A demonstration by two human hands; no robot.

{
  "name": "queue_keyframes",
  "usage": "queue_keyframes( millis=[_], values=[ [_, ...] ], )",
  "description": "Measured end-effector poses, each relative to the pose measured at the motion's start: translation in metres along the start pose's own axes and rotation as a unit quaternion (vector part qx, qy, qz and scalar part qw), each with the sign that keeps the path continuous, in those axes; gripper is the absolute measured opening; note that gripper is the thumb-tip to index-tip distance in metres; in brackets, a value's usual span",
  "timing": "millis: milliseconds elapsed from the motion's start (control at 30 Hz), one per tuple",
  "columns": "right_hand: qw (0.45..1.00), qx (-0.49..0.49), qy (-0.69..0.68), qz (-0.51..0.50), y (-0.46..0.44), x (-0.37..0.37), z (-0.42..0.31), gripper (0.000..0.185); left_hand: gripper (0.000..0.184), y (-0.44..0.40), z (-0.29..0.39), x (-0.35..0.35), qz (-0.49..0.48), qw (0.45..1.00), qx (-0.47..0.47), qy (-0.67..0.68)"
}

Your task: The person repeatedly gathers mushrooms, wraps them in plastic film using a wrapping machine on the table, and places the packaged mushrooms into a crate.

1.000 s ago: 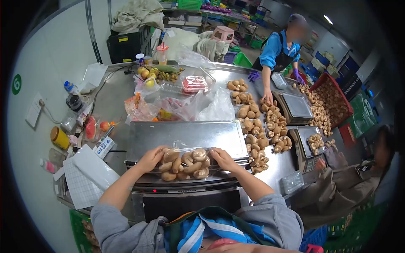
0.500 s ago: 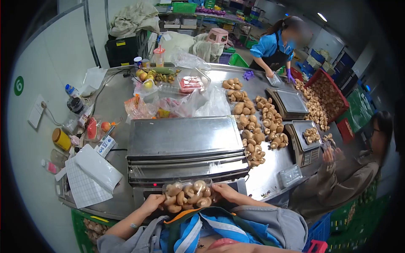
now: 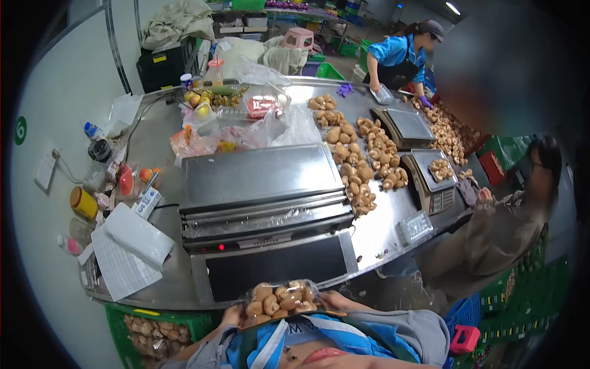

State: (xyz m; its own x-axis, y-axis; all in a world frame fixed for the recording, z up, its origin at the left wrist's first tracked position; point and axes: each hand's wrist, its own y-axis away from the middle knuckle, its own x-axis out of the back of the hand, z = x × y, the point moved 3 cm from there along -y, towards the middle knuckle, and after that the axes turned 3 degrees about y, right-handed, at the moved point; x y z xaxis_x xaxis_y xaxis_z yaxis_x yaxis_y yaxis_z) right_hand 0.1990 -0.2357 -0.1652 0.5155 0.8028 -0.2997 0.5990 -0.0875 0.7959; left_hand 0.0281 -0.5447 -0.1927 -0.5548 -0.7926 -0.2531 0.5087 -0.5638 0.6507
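A clear plastic-wrapped pack of brown mushrooms is held close against my body, at the front edge of the table. My left hand grips its left end, and my right hand grips its right end; the fingers are partly hidden by the pack and my clothes. Just beyond the pack lies the black plate of a metal film-wrapping machine. Clear film stretches along the machine's front slot, near a small lit red light.
Mushroom piles line the table right of the machine, beside two scales. A stack of clear trays sits near the right edge. Two people work on the right. Papers lie left; a green crate of wrapped mushrooms stands below.
Both hands have drawn the mushroom pack back from the machine toward my body, uncovering the black plate. My view has shifted. The blue-sleeved person has lifted a clear tray slightly.
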Motion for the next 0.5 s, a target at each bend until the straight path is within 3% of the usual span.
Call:
queue_keyframes(
  millis=[33, 67, 100, 167, 267, 333, 367, 400, 433, 500],
  values=[
    [0.997, 0.031, -0.062, -0.035, 0.001, -0.036, -0.008, 0.026, 0.024, -0.005, 0.012, -0.027, 0.007, 0.994, -0.081, -0.076],
    [0.995, 0.05, -0.047, -0.068, 0.006, -0.056, -0.016, 0.026, 0.023, -0.001, 0.025, -0.045, -0.071, 0.995, -0.049, 0.042],
    [0.992, 0.067, 0.015, -0.101, 0.017, -0.073, -0.027, 0.027, 0.024, 0.004, 0.038, -0.063, -0.138, 0.978, 0.001, 0.154],
    [0.958, 0.116, 0.204, -0.162, 0.034, -0.095, -0.043, 0.028, 0.028, 0.015, 0.077, -0.098, -0.258, 0.942, -0.109, 0.184],
    [0.816, 0.211, 0.472, -0.259, 0.069, -0.106, -0.049, 0.03, 0.035, 0.047, 0.099, -0.152, -0.376, 0.859, -0.257, 0.233],
    [0.721, 0.26, 0.566, -0.303, 0.084, -0.102, -0.06, 0.031, 0.035, 0.074, 0.102, -0.176, -0.383, 0.857, -0.243, 0.247],
    [0.708, 0.264, 0.581, -0.302, 0.085, -0.092, -0.066, 0.032, 0.036, 0.086, 0.103, -0.187, -0.382, 0.857, -0.227, 0.259],
    [0.711, 0.265, 0.579, -0.298, 0.083, -0.08, -0.079, 0.033, 0.036, 0.098, 0.103, -0.198, -0.378, 0.86, -0.212, 0.271],
    [0.857, 0.156, 0.405, -0.277, 0.073, -0.063, -0.098, 0.038, 0.036, 0.11, 0.104, -0.206, -0.371, 0.86, -0.205, 0.283],
    [0.856, 0.236, 0.32, -0.331, 0.118, -0.064, -0.127, 0.049, 0.037, 0.137, 0.102, -0.223, -0.347, 0.862, -0.19, 0.318]
  ],
)
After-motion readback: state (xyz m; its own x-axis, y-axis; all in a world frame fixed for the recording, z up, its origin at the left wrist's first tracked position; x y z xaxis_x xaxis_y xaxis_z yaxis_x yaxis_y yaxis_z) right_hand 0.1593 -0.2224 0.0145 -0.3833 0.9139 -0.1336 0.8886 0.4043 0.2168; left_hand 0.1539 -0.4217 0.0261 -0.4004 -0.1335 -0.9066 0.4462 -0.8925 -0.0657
